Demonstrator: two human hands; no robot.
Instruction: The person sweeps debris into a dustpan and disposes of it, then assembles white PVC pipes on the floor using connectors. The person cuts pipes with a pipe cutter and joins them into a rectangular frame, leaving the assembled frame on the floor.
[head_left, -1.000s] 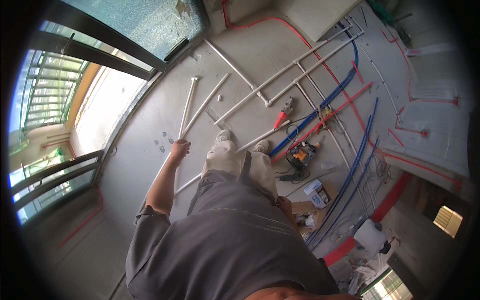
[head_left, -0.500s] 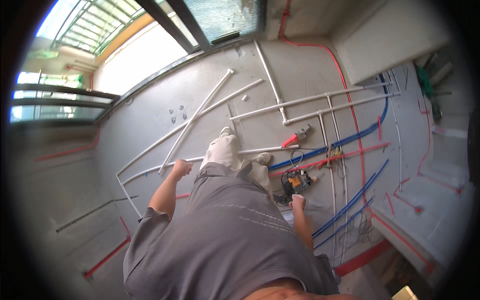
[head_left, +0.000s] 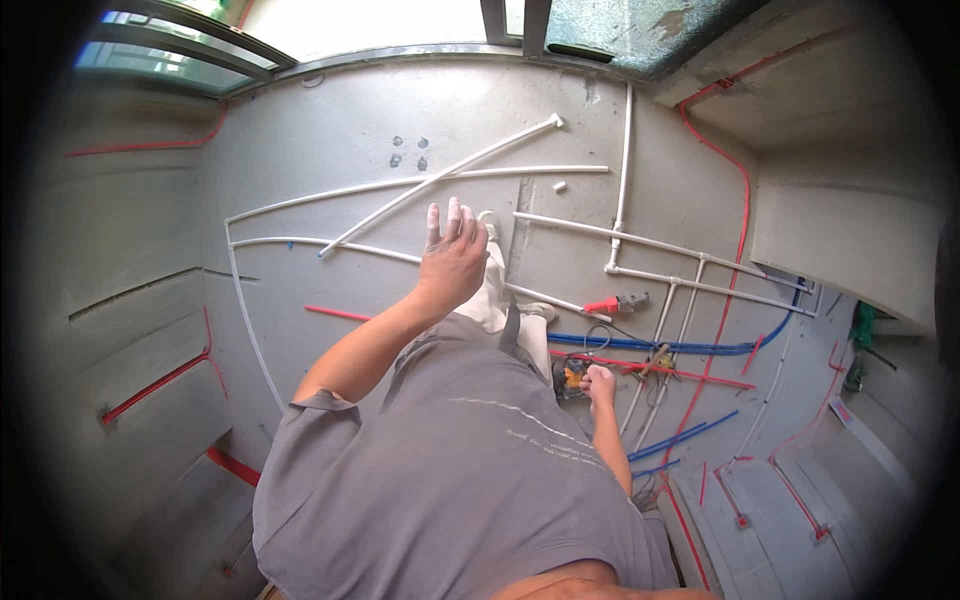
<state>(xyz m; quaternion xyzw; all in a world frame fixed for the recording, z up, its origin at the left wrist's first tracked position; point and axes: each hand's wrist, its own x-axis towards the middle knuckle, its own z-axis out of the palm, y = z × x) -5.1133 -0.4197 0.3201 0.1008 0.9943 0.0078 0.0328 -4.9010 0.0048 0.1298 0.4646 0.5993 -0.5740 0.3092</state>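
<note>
My left hand (head_left: 452, 258) is raised in front of my body, its fingers stretched out and apart, with nothing in it. Below it, on the floor, lie a long white pipe (head_left: 540, 170) and a second white pipe with an end fitting (head_left: 557, 121) crossing it. My right hand (head_left: 600, 385) hangs low at my right side, fingers curled in, and I see nothing in them. Behind that hand a yellow and black power tool (head_left: 571, 377) rests on the floor, partly covered by it. A red and grey hand-held power tool (head_left: 617, 302) lies farther off.
Joined white pipes (head_left: 660, 276) run across the floor at right. Bundled blue pipes (head_left: 690, 348), a red conduit (head_left: 735, 384) and loose blue pipes (head_left: 680, 437) lie nearby. A short white pipe piece (head_left: 560, 187) sits ahead, before the glass door (head_left: 640, 35).
My left hand has swung up and forward, and its curled fingers have opened. My right hand stays low and curled. My view has turned left, so the floor things sit differently.
</note>
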